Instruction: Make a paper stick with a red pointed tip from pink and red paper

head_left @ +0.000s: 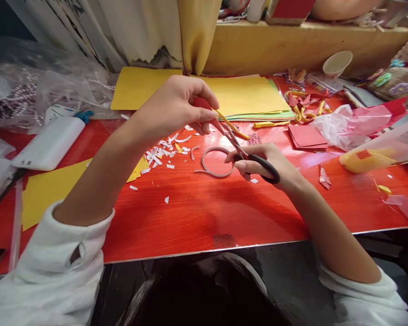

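My left hand [185, 102] is raised over the red table, its fingertips pinched on a narrow yellow paper strip [233, 125] and a small red paper piece [202, 103]. In my right hand [275, 160] is a pair of scissors with black handles [264, 167], thumb and fingers in the loops. Its blades point up and left, reaching the paper just below my left fingertips. Whether the blades touch the paper is hard to make out. Beneath the scissors lies a loosely coiled thin strip [204, 160]. White paper scraps [153, 157] are scattered to its left.
Yellow paper sheets [245, 95] are stacked at the back. Red paper squares [308, 137], crumpled tissue [340, 124] and a clear container [387, 145] lie right. A white box-shaped device [51, 142] and plastic bags of beads [23, 95] stand left. The table's front edge [190, 251] is near me.
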Demonstrator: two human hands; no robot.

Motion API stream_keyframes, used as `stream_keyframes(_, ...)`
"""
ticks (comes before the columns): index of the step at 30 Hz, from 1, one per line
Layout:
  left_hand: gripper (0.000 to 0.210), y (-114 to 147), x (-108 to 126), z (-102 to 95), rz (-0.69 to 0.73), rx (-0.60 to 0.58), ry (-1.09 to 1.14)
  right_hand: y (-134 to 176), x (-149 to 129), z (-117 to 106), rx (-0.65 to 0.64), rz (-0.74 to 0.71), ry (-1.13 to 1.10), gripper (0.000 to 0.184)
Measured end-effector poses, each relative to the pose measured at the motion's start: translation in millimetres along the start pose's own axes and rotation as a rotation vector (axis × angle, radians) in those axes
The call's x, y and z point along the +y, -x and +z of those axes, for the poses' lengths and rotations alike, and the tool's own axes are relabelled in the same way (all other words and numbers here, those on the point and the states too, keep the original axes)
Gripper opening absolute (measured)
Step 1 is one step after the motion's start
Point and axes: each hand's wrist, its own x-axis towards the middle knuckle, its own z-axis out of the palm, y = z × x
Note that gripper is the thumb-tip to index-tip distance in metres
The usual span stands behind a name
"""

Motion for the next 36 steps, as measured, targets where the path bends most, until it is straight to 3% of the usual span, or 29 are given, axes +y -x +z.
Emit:
stream_keyframes(8,0.014,3,0,7.1,-0.025,-0.063,0.008,-1,0,1,0.026,0.023,-0.008,0.038)
stream_keyframes(14,0.016,3,2,11.8,-0.057,-0.042,0.020,-1,0,2,0.040,0.032,-0.021,0.041)
stream_keyframes(30,0.020,-2,-12,16.7,-0.003,-0.151,0.046,-2,4,3,0.066,0.039,0.063,0.037)
stream_keyframes(36,0.025,-3,-15,18.2,-0.016,-0.138,0.036,-3,6,4,0.066,0.044,0.072,0.039)
